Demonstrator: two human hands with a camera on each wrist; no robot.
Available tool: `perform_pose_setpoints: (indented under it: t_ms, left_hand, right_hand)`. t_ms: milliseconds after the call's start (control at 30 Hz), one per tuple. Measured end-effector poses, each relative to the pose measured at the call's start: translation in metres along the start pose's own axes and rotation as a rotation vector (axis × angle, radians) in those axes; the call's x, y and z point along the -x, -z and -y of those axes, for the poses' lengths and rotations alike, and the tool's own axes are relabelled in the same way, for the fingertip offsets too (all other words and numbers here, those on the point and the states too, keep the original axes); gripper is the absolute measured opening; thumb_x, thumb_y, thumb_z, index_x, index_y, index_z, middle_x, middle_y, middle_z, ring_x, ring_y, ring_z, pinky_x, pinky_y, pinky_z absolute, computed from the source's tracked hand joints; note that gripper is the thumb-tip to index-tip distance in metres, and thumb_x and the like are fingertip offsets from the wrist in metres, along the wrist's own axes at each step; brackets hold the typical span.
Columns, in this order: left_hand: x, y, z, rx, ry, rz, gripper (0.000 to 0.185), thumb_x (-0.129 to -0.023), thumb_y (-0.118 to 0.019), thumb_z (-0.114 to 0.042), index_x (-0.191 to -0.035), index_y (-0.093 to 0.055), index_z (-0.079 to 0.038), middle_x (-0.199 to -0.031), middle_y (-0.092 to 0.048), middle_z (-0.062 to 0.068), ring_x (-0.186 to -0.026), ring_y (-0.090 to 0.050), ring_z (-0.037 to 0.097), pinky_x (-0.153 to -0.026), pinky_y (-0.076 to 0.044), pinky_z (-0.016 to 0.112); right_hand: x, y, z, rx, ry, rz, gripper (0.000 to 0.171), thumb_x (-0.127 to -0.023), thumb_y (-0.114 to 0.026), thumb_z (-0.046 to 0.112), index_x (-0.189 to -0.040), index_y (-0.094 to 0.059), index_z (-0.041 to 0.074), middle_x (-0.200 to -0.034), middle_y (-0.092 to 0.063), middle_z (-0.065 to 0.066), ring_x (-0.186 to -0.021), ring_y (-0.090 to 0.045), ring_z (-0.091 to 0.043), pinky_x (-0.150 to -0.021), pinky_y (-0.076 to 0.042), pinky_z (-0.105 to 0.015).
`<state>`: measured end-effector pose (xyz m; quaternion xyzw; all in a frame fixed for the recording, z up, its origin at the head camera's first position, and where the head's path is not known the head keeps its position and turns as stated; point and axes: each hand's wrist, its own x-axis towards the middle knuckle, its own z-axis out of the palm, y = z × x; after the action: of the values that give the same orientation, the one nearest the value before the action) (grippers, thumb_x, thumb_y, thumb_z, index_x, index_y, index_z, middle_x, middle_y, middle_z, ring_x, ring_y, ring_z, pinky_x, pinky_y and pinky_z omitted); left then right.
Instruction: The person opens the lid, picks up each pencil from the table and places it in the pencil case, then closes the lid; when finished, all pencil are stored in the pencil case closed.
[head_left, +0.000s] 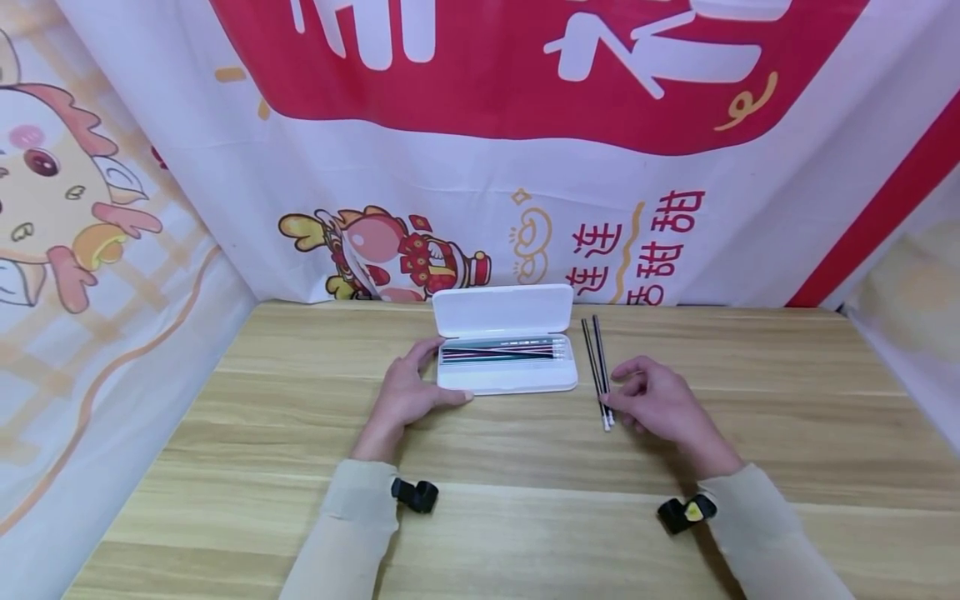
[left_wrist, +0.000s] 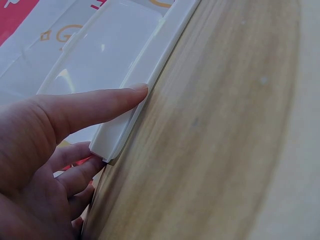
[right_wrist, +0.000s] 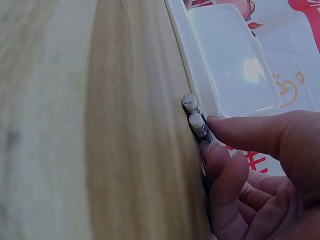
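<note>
A white pencil case (head_left: 507, 382) lies with its lid (head_left: 502, 311) raised at the back. Several dark pencils (head_left: 495, 353) lie inside, some crossing, their eraser ends to the right. My left hand (head_left: 408, 393) holds the case's left end, thumb along the front edge and fingers round the side, as the left wrist view also shows. Right of the case, two dark pencils (head_left: 593, 367) lie side by side, their white erasers (right_wrist: 190, 102) toward me. My right hand (head_left: 654, 402) pinches the right-hand one close to its eraser between thumb and fingers.
The wooden table (head_left: 525, 533) ends at a white and red printed cloth (head_left: 465, 192) hanging right behind the case. Another printed cloth (head_left: 97, 333) hangs along the left side. Each wrist wears a small black camera (head_left: 417, 495).
</note>
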<state>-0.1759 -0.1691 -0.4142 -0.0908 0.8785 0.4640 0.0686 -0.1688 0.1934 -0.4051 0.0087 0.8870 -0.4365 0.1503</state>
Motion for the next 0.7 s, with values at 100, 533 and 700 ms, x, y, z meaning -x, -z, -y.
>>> perform_pose_setpoints:
  t_ms: [100,533,700]
  left_hand:
    - [0.0003,-0.0003,-0.0004,-0.001,0.000,0.000,0.095,-0.075,-0.099,-0.030,-0.158,-0.052,-0.031,-0.170,-0.047,0.004,-0.152,-0.037,0.037,-0.131,-0.028,0.065]
    - [0.0001,-0.0003,-0.0007,-0.009,-0.012,0.001,0.097,-0.075,-0.099,-0.029,-0.159,-0.050,-0.030,-0.171,-0.047,0.005,-0.160,-0.031,0.038,-0.133,-0.022,0.065]
    - [0.0005,0.0002,-0.0007,-0.011,-0.017,0.002,0.098,-0.075,-0.099,-0.028,-0.160,-0.050,-0.028,-0.171,-0.046,0.006,-0.162,-0.030,0.039,-0.134,-0.021,0.065]
  right_hand:
    - [0.0010,0.0004,-0.0018,0.010,0.030,-0.001,0.048,-0.098,-0.079,0.021,-0.136,-0.057,0.000,-0.098,-0.075,-0.012,-0.071,-0.066,-0.020,-0.060,-0.059,-0.032]
    - [0.0010,0.0061,-0.0079,-0.002,0.056,0.027,0.039,-0.099,-0.077,0.016,-0.130,-0.060,-0.001,-0.099,-0.075,-0.012,-0.076,-0.069,-0.019,-0.062,-0.061,-0.031]
    - [0.0030,0.0100,-0.0078,0.072,0.029,0.011,0.032,-0.098,-0.077,0.019,-0.120,-0.065,0.000,-0.095,-0.074,-0.011,-0.075,-0.069,-0.020,-0.063,-0.062,-0.032]
